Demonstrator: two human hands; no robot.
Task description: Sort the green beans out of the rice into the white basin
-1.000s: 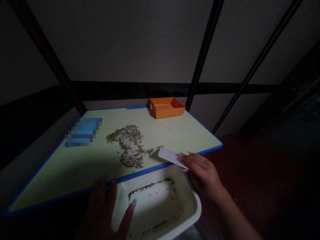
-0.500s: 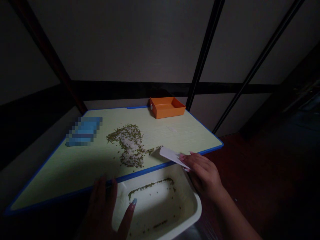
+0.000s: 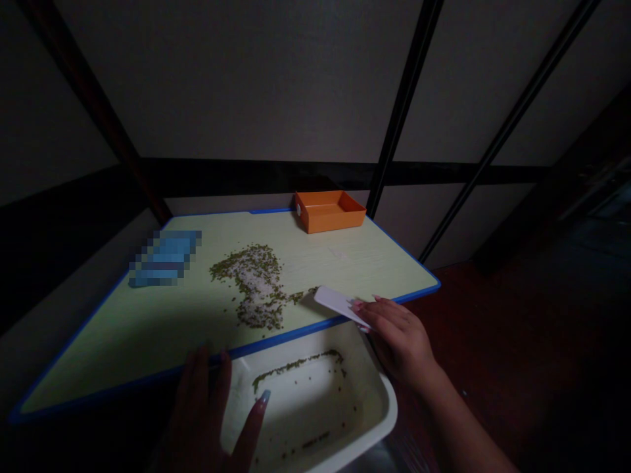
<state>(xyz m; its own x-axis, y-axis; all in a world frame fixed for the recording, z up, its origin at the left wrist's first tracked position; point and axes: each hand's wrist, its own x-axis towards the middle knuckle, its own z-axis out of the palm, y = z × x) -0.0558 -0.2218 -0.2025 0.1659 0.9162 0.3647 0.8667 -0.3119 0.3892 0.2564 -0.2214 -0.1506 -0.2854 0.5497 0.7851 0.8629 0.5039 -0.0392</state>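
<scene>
In my right hand is a flat white scraper, its far end on the pale board beside a few green grains. Mixed green and whitish grains lie in a loose heap left of the scraper. A white basin sits below the board's near edge, with scattered green grains along its inner bottom. My left hand straddles the basin's left side, thumb inside and fingers spread by the board's blue edge. Shadow and the hand itself hide the rim there.
An orange open box stands at the board's back right. A blurred blue item rests at its left edge. Behind the board rises a panelled wall; dark reddish floor shows on the right.
The right hand and scraper have shifted very slightly up and left in the picture. The left hand, basin and grain heap look the same.
</scene>
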